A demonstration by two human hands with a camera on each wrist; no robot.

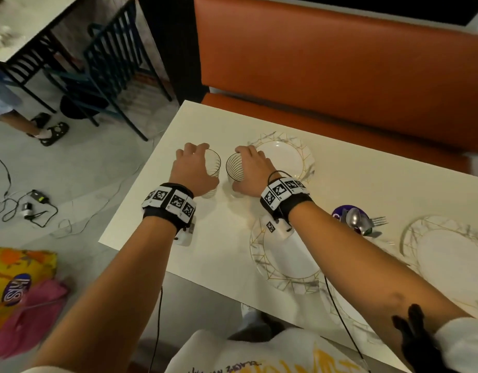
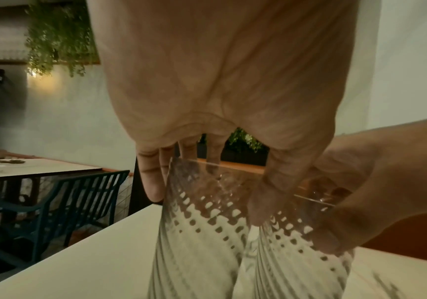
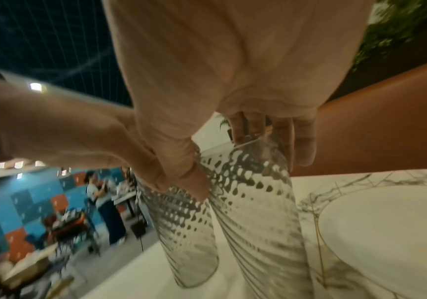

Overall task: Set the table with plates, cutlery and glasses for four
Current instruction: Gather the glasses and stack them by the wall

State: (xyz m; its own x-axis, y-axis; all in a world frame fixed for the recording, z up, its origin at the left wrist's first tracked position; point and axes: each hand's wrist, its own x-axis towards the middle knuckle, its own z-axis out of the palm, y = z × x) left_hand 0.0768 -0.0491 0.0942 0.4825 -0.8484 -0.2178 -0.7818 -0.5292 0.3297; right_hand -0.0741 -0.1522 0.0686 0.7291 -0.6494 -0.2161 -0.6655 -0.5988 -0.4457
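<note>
Two ribbed clear glasses stand side by side near the table's left end. My left hand [image 1: 196,168] grips the left glass [image 1: 214,168] from the left, fingers and thumb curled round it. My right hand [image 1: 250,170] grips the right glass [image 1: 234,168] from the right. In the left wrist view the left glass [image 2: 202,232] is close, the other glass [image 2: 299,263] beside it. In the right wrist view the right glass [image 3: 258,212] is held next to the left glass [image 3: 184,232]. Marbled plates lie far [image 1: 299,146], near [image 1: 262,262] and right [image 1: 447,254]. A spoon and fork [image 1: 364,222] rest on a purple object.
The white table [image 1: 151,224] ends close to the left of the glasses. An orange bench [image 1: 340,71] runs behind it. Dark chairs [image 1: 111,63] and another table stand at the far left, cables [image 1: 30,205] on the floor. A colourful bag [image 1: 17,273] lies lower left.
</note>
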